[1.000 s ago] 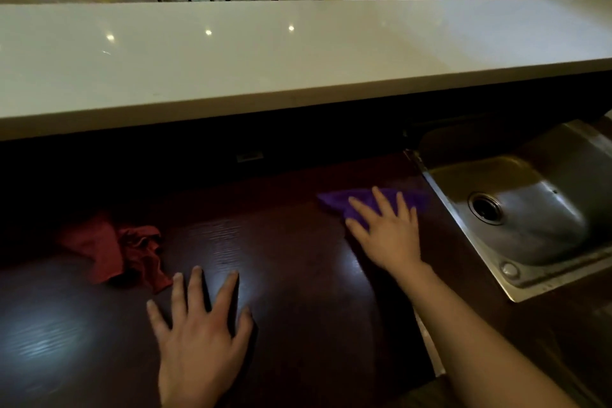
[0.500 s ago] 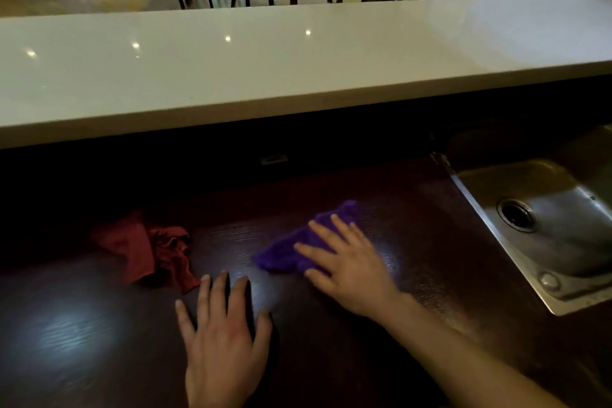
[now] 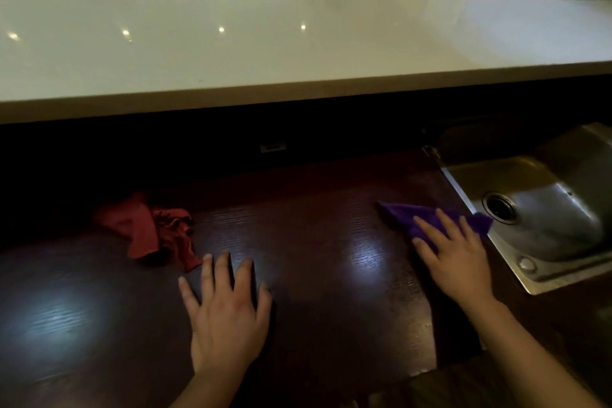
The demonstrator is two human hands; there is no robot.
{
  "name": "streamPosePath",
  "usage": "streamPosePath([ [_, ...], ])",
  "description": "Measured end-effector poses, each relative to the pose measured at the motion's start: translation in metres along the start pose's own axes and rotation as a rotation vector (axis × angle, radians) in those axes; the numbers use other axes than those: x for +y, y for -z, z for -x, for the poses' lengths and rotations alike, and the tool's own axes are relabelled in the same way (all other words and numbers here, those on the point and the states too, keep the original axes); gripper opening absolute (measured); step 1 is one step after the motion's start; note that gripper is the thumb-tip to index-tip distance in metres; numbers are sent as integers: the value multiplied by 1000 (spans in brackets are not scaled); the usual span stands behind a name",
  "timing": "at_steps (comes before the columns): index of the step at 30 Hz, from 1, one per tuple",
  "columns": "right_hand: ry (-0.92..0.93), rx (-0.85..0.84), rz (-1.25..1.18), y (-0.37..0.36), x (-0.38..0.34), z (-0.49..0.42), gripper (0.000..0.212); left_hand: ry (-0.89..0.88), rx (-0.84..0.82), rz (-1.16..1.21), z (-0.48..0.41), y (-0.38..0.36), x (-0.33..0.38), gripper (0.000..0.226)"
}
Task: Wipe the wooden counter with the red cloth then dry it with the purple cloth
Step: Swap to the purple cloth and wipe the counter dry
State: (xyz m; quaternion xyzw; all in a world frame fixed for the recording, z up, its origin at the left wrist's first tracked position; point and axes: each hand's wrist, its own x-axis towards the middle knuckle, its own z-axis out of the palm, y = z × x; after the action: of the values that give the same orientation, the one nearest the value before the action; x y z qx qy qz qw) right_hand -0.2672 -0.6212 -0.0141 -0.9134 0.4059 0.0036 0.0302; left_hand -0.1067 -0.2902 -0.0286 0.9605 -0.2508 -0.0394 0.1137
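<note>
A: What is the right hand [image 3: 458, 262] doing with the purple cloth [image 3: 427, 217]?

B: It grips nothing; the fingers lie spread and flat on top, pinning the cloth to the wooden counter [image 3: 314, 242] by palm pressure alone; the cloth sits at the counter's right end, its far corner at the rim of the steel sink [image 3: 543, 280].

A: And the left hand [image 3: 228, 315]?

B: Also splayed, empty, pressed on bare wood as a brace; the red cloth [image 3: 145, 232] lies crumpled just beyond its fingertips, apart from them.

A: So the drying step is in hand; how to do it well?

B: I judge the palm should stay over the cloth's middle so it does not bunch or slip out from under the fingers; strokes ought to run along the grain and overlap; the bright sheen patches look like lamp glare, though damp could hide there; near the sink, keep the corner from dropping over the rim.
</note>
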Motion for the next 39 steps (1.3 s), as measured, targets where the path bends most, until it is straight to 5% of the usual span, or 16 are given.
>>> streamPosePath([
  [4, -70, 55, 6, -11, -47, 56, 52, 4, -2, -20, 0, 1, 0, 53],
  [10, 490, 3, -24, -25, -126, 92, 53, -24, 2, 124, 5, 17, -2, 45],
  [18, -57, -60, -143, -12, -209, -29, 53, -90, -15, 85, 39, 51, -119, 57],
  [20, 52, -68, -160, -11, -249, -14, 53, 4, -11, 46, 53, 61, -160, 59],
  [25, 683, -21, -52, -21, -278, 90, 51, 178, -50, -56, 64, 78, -236, 62],
  [30, 543, 35, -81, -22, -234, 140, 51, 239, -49, -80, 63, 72, -262, 61],
  [35, 851, -25, -116, -38, -335, 197, 56, 226, -35, -47, 62, 75, -264, 62],
  [39, 829, 0, -119, -37, -407, 188, 48, 249, 64, 37, 63, 76, -263, 64],
])
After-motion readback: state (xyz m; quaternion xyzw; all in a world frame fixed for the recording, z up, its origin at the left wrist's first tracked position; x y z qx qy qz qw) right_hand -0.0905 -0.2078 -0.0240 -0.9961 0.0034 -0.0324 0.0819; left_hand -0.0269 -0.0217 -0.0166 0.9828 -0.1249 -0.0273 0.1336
